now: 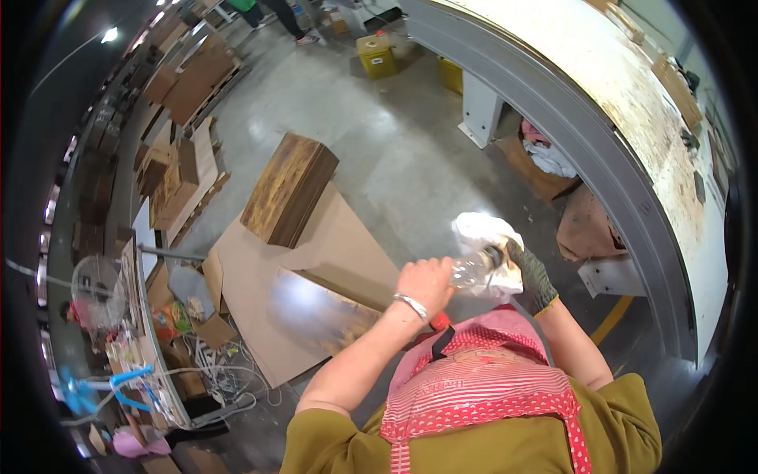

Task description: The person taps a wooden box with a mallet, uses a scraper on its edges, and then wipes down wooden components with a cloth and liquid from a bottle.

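Grey concrete floor (pixel 379 126) of a workshop, long pale bench (pixel 632 103) curving along one side. Close above a red-patterned apron (pixel 482 387): bare left hand (pixel 425 284) wrapped around a clear plastic bottle (pixel 472 268), bottle lying roughly level. Just beyond the bottle's far end, gloved right hand (pixel 533 276) closed on its dark cap, white cloth (pixel 488 237) bunched against that glove. Farther from the apron, on flat cardboard sheets (pixel 260 276): dark wood-grain cabinet (pixel 288 188); nearer, a glossy wood-grain panel (pixel 324 312). Yellow container (pixel 376 54) far off.
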The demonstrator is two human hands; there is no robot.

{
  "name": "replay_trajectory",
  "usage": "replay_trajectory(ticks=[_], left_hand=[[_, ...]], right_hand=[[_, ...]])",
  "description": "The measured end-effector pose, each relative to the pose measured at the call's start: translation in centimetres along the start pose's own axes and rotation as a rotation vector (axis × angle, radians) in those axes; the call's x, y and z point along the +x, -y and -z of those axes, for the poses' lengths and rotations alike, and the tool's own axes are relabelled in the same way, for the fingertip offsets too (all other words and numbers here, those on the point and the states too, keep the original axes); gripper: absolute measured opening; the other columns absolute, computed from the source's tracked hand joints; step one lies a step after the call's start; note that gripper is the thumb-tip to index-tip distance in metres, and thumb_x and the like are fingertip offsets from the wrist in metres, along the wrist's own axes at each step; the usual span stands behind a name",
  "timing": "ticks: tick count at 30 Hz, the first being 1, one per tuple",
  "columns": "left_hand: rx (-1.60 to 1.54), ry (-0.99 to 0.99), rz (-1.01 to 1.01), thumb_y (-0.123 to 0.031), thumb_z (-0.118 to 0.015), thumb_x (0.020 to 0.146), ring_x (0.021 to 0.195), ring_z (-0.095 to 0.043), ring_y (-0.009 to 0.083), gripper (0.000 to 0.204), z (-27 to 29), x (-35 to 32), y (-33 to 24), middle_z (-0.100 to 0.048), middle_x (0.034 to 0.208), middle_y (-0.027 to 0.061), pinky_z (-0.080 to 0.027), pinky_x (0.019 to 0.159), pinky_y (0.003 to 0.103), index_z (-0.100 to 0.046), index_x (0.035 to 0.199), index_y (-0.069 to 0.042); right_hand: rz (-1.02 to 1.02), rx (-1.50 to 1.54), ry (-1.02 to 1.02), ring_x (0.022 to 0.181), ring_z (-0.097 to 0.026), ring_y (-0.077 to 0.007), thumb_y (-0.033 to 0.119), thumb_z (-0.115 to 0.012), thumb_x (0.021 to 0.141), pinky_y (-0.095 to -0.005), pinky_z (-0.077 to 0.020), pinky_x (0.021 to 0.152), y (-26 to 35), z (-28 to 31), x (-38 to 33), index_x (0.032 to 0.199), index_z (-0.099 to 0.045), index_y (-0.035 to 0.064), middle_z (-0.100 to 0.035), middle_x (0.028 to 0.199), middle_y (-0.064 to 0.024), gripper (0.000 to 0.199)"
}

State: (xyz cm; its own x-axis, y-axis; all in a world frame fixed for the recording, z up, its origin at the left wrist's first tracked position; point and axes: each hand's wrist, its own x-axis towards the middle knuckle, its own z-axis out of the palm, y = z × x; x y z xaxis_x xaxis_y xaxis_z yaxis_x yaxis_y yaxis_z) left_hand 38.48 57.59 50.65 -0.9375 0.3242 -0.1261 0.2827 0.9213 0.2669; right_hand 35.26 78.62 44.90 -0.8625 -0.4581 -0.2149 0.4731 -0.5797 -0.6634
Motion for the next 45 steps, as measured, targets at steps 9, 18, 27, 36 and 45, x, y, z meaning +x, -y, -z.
replay_trajectory(ticks=[9,18,27,36,45], left_hand=[[0.167,0.021,0.085,-0.029,-0.067,0.072,0.075,-0.060,0.0274,0.028,4.0,10.9,3.7,-0.061,0.078,0.0078,-0.045,0.067,0.040,-0.053,0.086,-0.010],[0.101,0.086,0.318,-0.030,-0.066,0.074,0.078,-0.060,0.0271,0.028,6.6,16.0,8.9,-0.060,0.078,0.0077,-0.044,0.067,0.042,-0.052,0.087,-0.010],[-0.124,0.103,0.566,-0.040,-0.065,0.073,0.085,-0.060,0.0292,0.047,5.5,18.2,23.6,-0.063,0.088,0.0127,-0.046,0.074,0.043,-0.055,0.109,-0.010],[-0.517,0.076,0.657,-0.033,-0.074,0.069,0.096,-0.058,0.0330,0.060,2.4,22.1,45.3,-0.061,0.104,0.0151,-0.047,0.082,0.040,-0.050,0.119,-0.009],[-1.087,-0.567,1.338,-0.013,-0.078,0.068,0.094,-0.056,0.0180,0.050,-4.9,20.8,65.1,-0.059,0.106,0.0069,-0.048,0.078,0.031,-0.054,0.112,-0.004]], right_hand=[[-0.255,0.400,-0.008,0.096,-0.060,-0.0211,0.029,-0.054,0.090,-0.0319,-0.0507,0.081,5.8,4.4,10.4,0.125,-0.042,-0.0025,-0.058,0.111,-0.0152,0.048],[-0.613,0.273,0.163,0.093,-0.060,-0.0208,0.026,-0.061,0.084,-0.0317,-0.0501,0.079,9.4,3.1,25.2,0.123,-0.045,-0.0001,-0.057,0.109,-0.0132,0.050],[-0.708,0.165,0.249,0.100,-0.055,-0.0192,0.022,-0.064,0.080,-0.0325,-0.0468,0.085,3.4,-6.2,40.6,0.127,-0.041,0.0011,-0.054,0.113,-0.0104,0.057],[-0.792,0.454,0.016,0.092,-0.059,-0.0241,0.015,-0.057,0.082,-0.0357,-0.0511,0.076,-5.5,-9.5,57.5,0.122,-0.043,-0.0016,-0.057,0.110,-0.0143,0.046],[-0.938,0.359,-0.327,0.088,-0.060,-0.0281,0.014,-0.056,0.083,-0.0394,-0.0487,0.082,-15.1,-5.2,73.5,0.117,-0.046,-0.0020,-0.060,0.102,-0.0168,0.039]])
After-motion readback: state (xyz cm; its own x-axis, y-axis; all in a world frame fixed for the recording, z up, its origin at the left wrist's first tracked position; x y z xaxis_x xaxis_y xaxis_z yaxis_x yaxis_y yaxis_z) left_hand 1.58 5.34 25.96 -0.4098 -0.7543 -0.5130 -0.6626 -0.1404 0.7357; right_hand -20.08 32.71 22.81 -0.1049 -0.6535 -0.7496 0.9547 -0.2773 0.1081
